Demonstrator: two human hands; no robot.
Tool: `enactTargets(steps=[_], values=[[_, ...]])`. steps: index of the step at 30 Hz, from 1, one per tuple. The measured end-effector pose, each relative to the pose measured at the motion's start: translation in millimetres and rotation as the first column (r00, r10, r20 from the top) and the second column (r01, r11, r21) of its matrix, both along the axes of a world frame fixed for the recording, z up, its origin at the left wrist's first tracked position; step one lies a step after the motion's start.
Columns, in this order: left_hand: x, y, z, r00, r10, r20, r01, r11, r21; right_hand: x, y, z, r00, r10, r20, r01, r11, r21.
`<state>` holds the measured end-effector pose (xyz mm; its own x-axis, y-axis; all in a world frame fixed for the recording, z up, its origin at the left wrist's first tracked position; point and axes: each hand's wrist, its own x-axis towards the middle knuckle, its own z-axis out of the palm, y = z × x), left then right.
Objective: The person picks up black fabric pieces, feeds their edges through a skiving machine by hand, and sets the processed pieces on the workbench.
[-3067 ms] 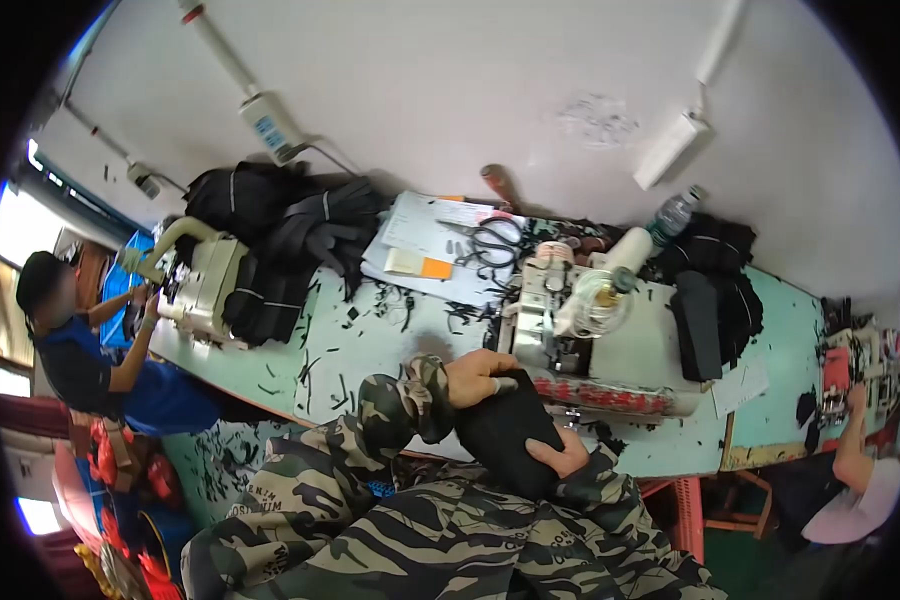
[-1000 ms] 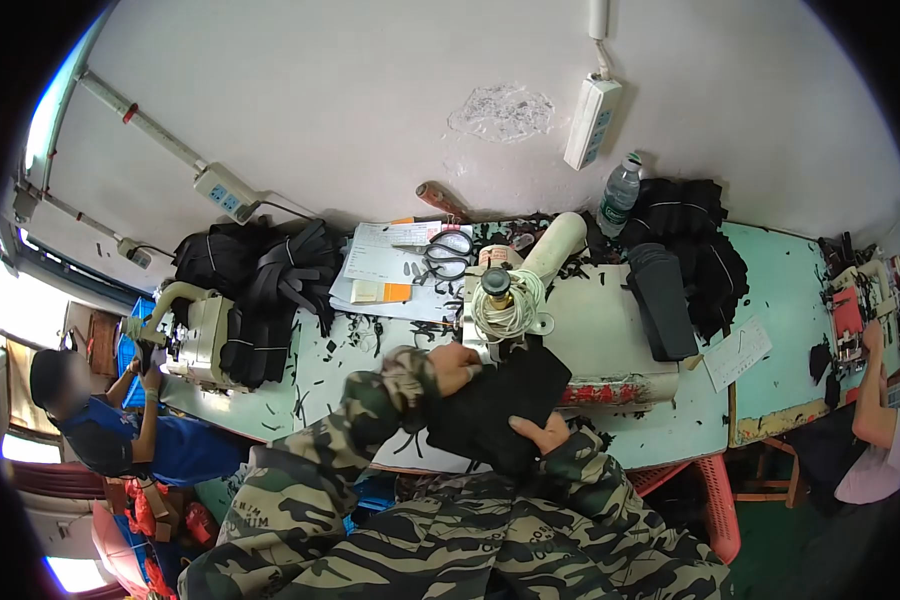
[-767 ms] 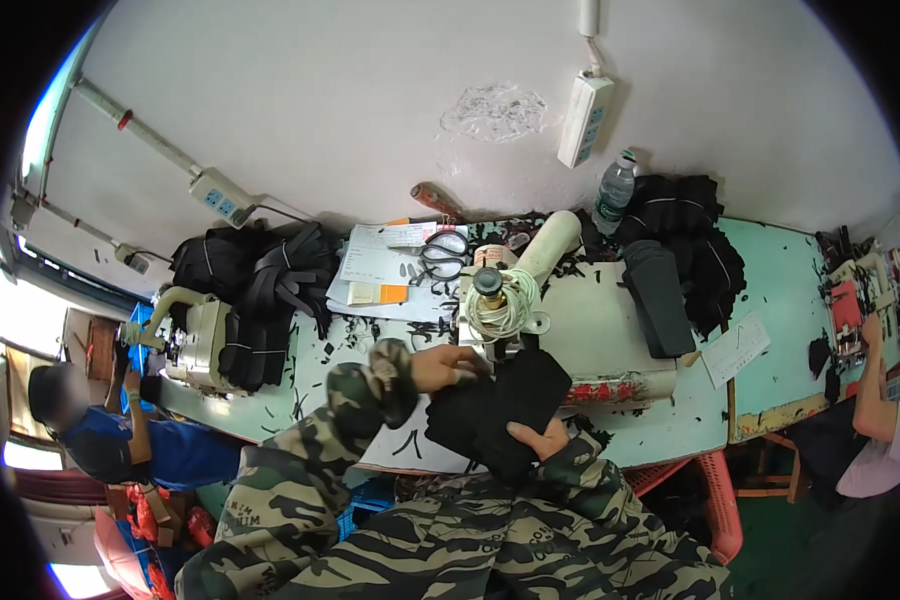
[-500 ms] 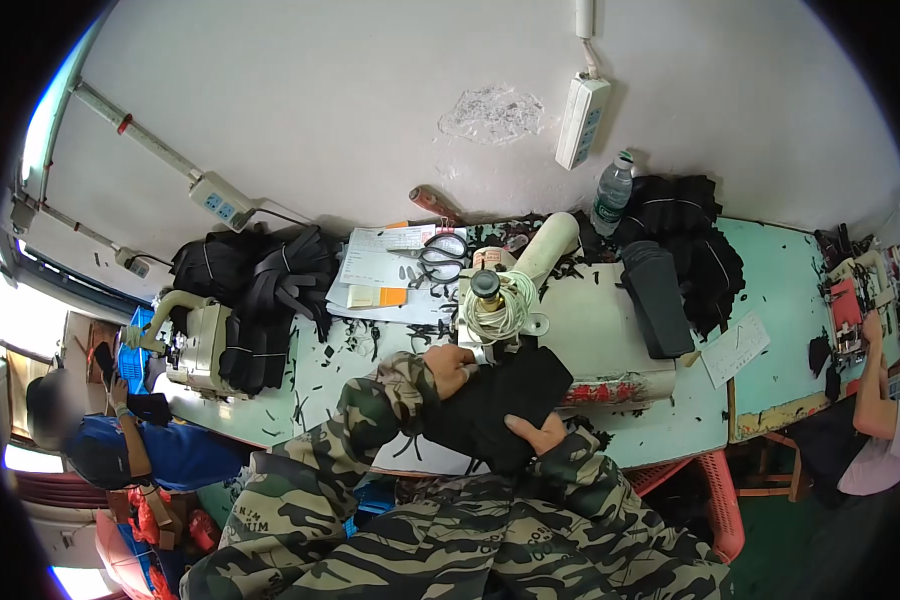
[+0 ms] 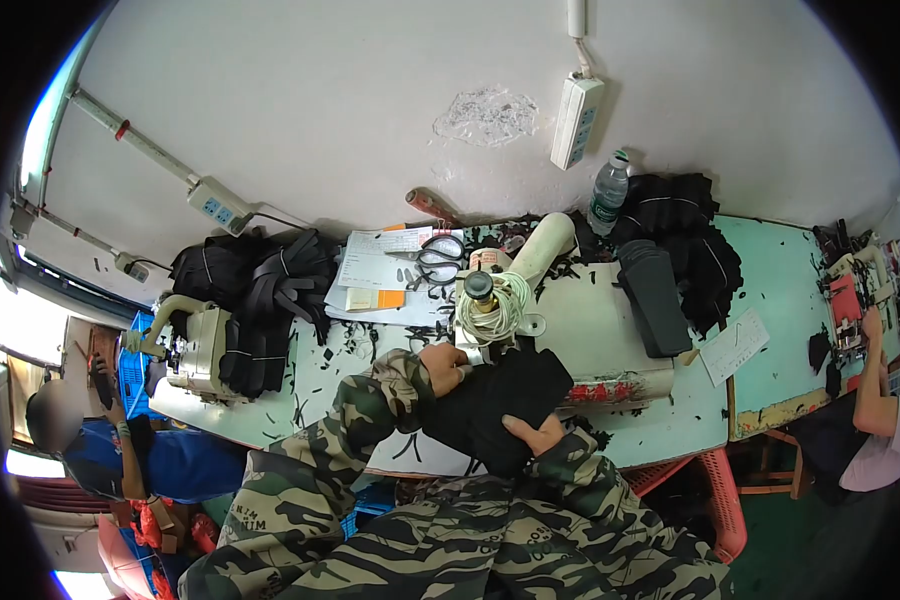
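A piece of black fabric (image 5: 495,412) lies at the head of a cream sewing machine (image 5: 602,310), its upper edge by the needle area, which I cannot see clearly. My left hand (image 5: 443,369) is closed on the fabric's upper left edge, its fingers bent close to the machine's presser area. At the lower right, my right hand (image 5: 536,434) grips the fabric with the thumb on top and the other fingers hidden beneath. A coil of pale cord (image 5: 500,312) hangs around the machine's top beside a brass-coloured knob (image 5: 479,287).
Black scissors (image 5: 439,260) rest on papers (image 5: 375,262) behind the machine. Bundles of black strips (image 5: 290,275), a water bottle (image 5: 608,195) and a dark grey padded piece (image 5: 654,300) stand around. Another machine (image 5: 198,345) is at left. Co-workers (image 5: 105,445) sit on both sides.
My hands and the black fabric stay almost in place; the left hand's fingers shift slightly. The co-worker at left has moved their arms and the dark item they hold. The view shifts a little.
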<state>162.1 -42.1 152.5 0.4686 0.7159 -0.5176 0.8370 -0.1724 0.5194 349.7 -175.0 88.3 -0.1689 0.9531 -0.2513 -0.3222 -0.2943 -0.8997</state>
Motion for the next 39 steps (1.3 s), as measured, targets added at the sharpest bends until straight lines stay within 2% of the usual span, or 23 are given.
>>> enactTargets(steps=[2, 4, 5, 7, 9, 10, 13, 15, 17, 18, 21, 22, 25, 26, 27, 29, 30, 33, 37, 38, 39], values=[[-1, -3, -2, 0.999, 0.019, 0.027, -0.02, 0.999, 0.027, 1, 0, 3, 1.0, 0.007, -0.011, -0.007, 0.999, -0.043], [-1, -4, -3, 0.996, 0.049, 0.08, -0.054, 0.997, 0.05, 0, -1, 1, 1.0, -0.021, 0.011, 0.021, 1.0, 0.014], [-1, -3, -4, 0.997, 0.04, 0.059, -0.042, 0.998, 0.037, -1, -2, 0, 0.999, -0.034, 0.021, 0.033, 0.999, 0.043], [1, 0, -11, 1.0, 0.025, 0.017, -0.025, 1.0, 0.01, 0, -2, -2, 1.0, -0.006, -0.003, 0.006, 1.0, -0.002], [9, 4, -16, 0.998, 0.004, 0.057, -0.007, 0.999, 0.048, 1, -4, -4, 1.0, 0.014, -0.025, -0.015, 1.0, -0.018], [12, 2, -5, 0.984, -0.018, 0.178, 0.006, 0.998, 0.068, 2, -7, -5, 0.999, 0.012, -0.035, -0.012, 1.0, -0.011], [-11, 5, -31, 0.849, 0.009, 0.528, 0.101, 0.979, -0.178, 5, -9, -11, 1.0, 0.018, -0.025, -0.018, 1.0, 0.005], [-17, 4, -25, 0.91, 0.082, 0.407, 0.027, 0.967, -0.254, 3, -9, -11, 1.0, 0.003, -0.023, -0.003, 1.0, -0.012], [-11, 4, -21, 0.976, 0.072, 0.207, -0.051, 0.994, -0.101, -1, -5, -7, 0.999, -0.027, -0.029, 0.026, 0.999, -0.042], [-2, 0, -17, 0.993, 0.029, 0.115, -0.039, 0.996, 0.084, 0, -4, -9, 0.999, -0.041, -0.014, 0.041, 0.999, -0.022], [8, 0, -20, 0.994, 0.03, 0.102, -0.045, 0.988, 0.146, -1, -4, -14, 0.998, -0.063, -0.01, 0.063, 0.998, 0.003], [11, 0, -17, 0.983, -0.01, 0.183, -0.017, 0.989, 0.146, 1, -6, -12, 0.998, -0.056, -0.037, 0.055, 0.998, -0.011], [15, 1, -3, 0.975, 0.02, 0.222, -0.024, 1.0, 0.015, 4, -8, -12, 0.999, -0.02, -0.046, 0.019, 1.0, -0.017], [-4, 6, -40, 0.908, -0.053, 0.415, 0.091, 0.993, -0.071, 5, -10, -13, 0.999, -0.011, -0.041, 0.01, 1.0, -0.019], [-7, 5, -24, 0.915, 0.035, 0.401, 0.062, 0.972, -0.227, 6, -10, -10, 0.999, -0.014, -0.04, 0.013, 1.0, -0.023], [-7, -1, 19, 0.923, 0.206, 0.326, -0.007, 0.855, -0.519, 5, -8, -2, 0.999, -0.016, -0.04, 0.014, 0.999, -0.032], [-18, 3, -30, 0.9, 0.094, 0.425, 0.037, 0.956, -0.29, 2, -7, -4, 0.999, -0.032, -0.041, 0.032, 0.999, -0.024], [3, -3, -9, 1.0, 0.029, -0.006, -0.029, 0.999, 0.041, 0, -1, -7, 0.996, -0.065, -0.056, 0.064, 0.998, -0.026], [15, -1, -21, 0.973, 0.015, 0.23, -0.053, 0.986, 0.16, 4, -3, -1, 0.994, -0.041, -0.104, 0.032, 0.996, -0.08], [14, -1, -19, 0.972, -0.022, 0.234, -0.025, 0.98, 0.196, 5, -5, -1, 0.994, -0.037, -0.107, 0.028, 0.996, -0.083], [10, 3, -26, 0.959, -0.032, 0.281, 0.0, 0.994, 0.114, 5, -6, -4, 0.995, -0.032, -0.091, 0.026, 0.997, -0.071]])
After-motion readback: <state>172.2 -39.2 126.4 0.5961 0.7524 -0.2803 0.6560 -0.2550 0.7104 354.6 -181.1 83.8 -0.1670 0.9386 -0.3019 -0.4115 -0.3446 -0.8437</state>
